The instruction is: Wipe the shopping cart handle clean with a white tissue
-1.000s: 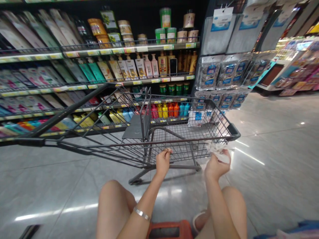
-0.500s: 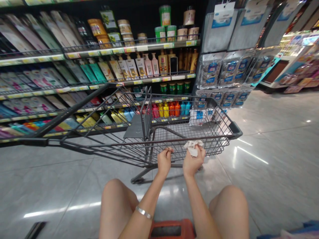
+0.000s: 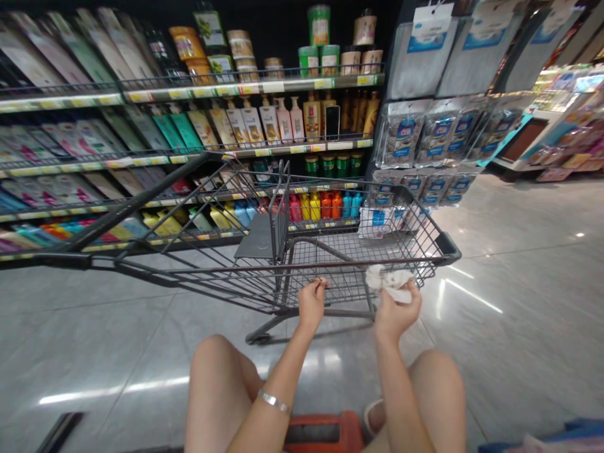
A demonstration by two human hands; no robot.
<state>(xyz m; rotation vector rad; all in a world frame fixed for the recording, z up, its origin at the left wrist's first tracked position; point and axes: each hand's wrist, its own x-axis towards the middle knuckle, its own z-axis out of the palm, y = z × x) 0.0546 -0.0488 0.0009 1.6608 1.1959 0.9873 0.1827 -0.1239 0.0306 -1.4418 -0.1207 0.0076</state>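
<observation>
A grey wire shopping cart [image 3: 330, 267] stands sideways before me, its basket showing only bare mesh. My left hand [image 3: 311, 305] is closed at the near side of the basket, thumb and fingers pinched at the wires just under the top rail. A silver bracelet [image 3: 272, 401] circles that forearm. Farther right, my right hand [image 3: 397, 311] is closed on a crumpled white wipe [image 3: 394, 280] with dark smudges on it. The wipe is spread partly flat and lies by the top rail near the cart's front end; whether it touches the rail I cannot tell.
Shelves of bottles [image 3: 264, 123] and jars line the back. Packaged goods hang on a side rack [image 3: 401, 135] at the right. A red-orange stool [image 3: 349, 431] is between my legs, and a dark bar [image 3: 61, 431] lies at the lower left on shiny grey floor.
My right hand has moved right along the cart's rail with the wipe, which is now more spread out. My left hand has stayed at the same spot on the basket.
</observation>
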